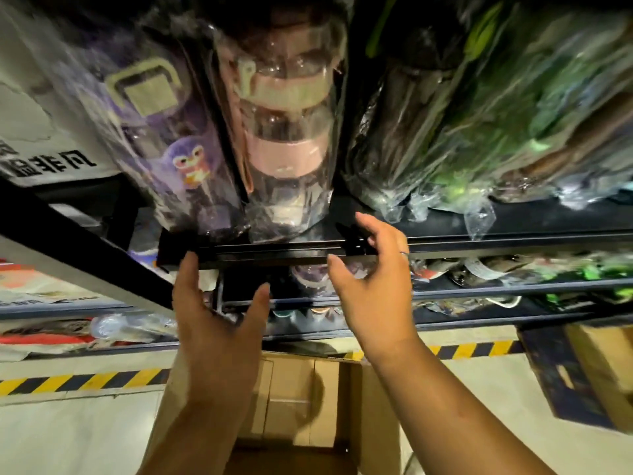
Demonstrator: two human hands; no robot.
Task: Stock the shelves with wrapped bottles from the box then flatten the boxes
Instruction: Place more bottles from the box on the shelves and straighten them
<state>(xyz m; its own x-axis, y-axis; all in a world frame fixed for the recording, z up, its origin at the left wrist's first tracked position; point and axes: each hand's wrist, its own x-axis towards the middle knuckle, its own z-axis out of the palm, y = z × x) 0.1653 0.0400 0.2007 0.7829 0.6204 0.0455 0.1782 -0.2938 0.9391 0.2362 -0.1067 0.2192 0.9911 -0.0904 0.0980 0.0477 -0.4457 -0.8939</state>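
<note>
We note crinkled, glossy clear plastic film round the pink bottle [284, 132] and purple bottle [164, 132]. We log the shelf rail [479, 243] as smooth black metal, the box [291, 389] as matt brown cardboard, the floor [68, 433] as smooth.

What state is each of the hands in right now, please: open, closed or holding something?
Left hand: open, holding nothing, fingertips up at the shelf edge.
Right hand: open, fingers spread, holding nothing.
</note>
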